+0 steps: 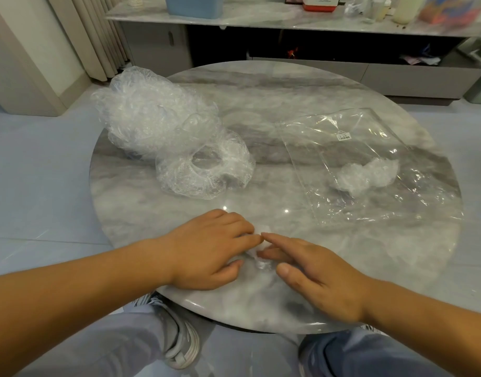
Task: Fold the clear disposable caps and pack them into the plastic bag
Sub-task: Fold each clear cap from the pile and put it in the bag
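Note:
A small folded clear cap (259,255) lies on the round marble table (261,104) near its front edge, mostly covered by my hands. My left hand (206,254) lies flat over its left side, fingers straight, pressing it down. My right hand (312,273) presses it from the right with straight fingers. A heap of loose clear caps (152,118) sits at the table's left, with one open cap (204,170) in front of it. The flat plastic bag (369,164) lies at the right with a folded cap (365,174) inside.
A low marble-topped cabinet (288,20) stands behind the table with a blue box (193,5), bottles and clutter on it. Curtains hang at the far left. My knees and a grey shoe (185,346) are under the table's front edge.

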Tool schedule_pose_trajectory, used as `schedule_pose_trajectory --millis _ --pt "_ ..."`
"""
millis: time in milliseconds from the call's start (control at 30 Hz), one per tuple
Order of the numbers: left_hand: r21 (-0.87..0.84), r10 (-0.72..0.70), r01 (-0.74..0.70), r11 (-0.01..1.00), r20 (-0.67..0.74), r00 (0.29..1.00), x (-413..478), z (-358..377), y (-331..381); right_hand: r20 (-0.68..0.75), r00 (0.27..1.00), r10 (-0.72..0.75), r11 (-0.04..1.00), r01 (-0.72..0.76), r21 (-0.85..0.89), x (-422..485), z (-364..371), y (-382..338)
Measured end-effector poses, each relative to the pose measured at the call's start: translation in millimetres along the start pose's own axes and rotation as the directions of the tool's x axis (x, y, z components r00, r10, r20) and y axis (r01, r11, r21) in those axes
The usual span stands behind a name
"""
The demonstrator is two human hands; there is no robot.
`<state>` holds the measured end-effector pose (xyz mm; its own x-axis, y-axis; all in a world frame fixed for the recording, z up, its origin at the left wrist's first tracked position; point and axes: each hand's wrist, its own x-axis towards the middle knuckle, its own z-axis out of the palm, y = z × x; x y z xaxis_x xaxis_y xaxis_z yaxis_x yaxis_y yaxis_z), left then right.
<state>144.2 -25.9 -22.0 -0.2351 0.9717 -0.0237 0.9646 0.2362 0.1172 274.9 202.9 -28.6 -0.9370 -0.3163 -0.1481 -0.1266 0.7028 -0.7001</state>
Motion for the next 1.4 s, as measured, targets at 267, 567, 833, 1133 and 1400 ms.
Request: schedule_pose_trajectory --millis 267,567,833,1133,1400 --pt "0.218 0.093 -0.089 0.972 -0.005 0.996 -1 7 -4 0.054 0.949 -0.311 0.866 0.306 -0.396 -6 -1 21" --pt "0.107 0.215 -0.226 0.968 0.109 0.971 0 10 -12 0.048 0.932 -0.36 0.839 0.346 -0.421 -2 3 27" --pt "0.07 0.173 -0.196 0.978 0.246 0.954 -2 18 -16 0.022 0.912 -0.41 0.793 0.368 -0.485 -6 10 32" --pt "0.049 0.16 -0.178 0.983 0.252 0.954 0 20 -14 0.012 0.91 -0.415 0.809 0.375 -0.453 -6 12 35" --pt "0.093 0.118 -0.148 0.985 0.27 0.956 1 19 -9 0.016 0.919 -0.394 0.846 0.37 -0.384 -7 11 32"
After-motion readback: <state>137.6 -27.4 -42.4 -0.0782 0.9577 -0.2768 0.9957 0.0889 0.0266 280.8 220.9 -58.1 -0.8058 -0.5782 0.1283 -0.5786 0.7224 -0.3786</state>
